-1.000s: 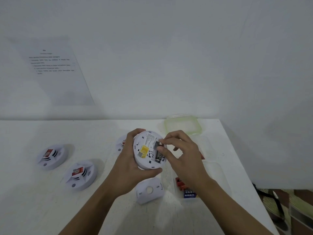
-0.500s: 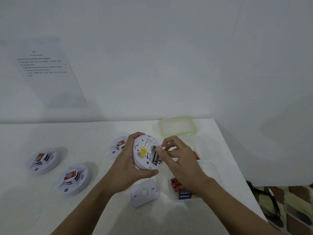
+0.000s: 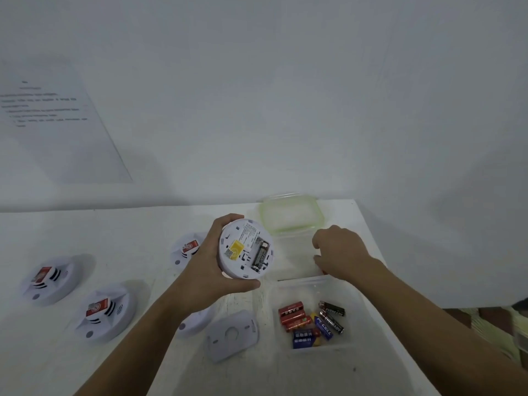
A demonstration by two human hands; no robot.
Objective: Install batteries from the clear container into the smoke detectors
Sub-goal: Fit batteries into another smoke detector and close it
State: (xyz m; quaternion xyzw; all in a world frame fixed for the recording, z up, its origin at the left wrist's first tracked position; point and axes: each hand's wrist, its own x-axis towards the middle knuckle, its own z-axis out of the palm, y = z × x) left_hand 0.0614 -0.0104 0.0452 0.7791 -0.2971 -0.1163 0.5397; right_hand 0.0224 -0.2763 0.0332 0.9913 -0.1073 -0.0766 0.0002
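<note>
While the left hand (image 3: 205,270) grips a smoke detector (image 3: 243,250) at frame centre, the right hand (image 3: 340,252) curls over the clear container (image 3: 275,295); I cannot tell if it holds anything.
One battery (image 3: 260,257) sits inside; three detectors (image 3: 105,312) at left seem not done. At lower right, loose batteries (image 3: 323,327) read "PT CELL" and "EVEREADY".

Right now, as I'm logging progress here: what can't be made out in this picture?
Head view, right hand: its back hides the fingertips, so any grip is unknown.
Head view, wall sheet: print blurred.
Head view, held detector: label print too small.
Head view, table detector: mostly under the left forearm.
</note>
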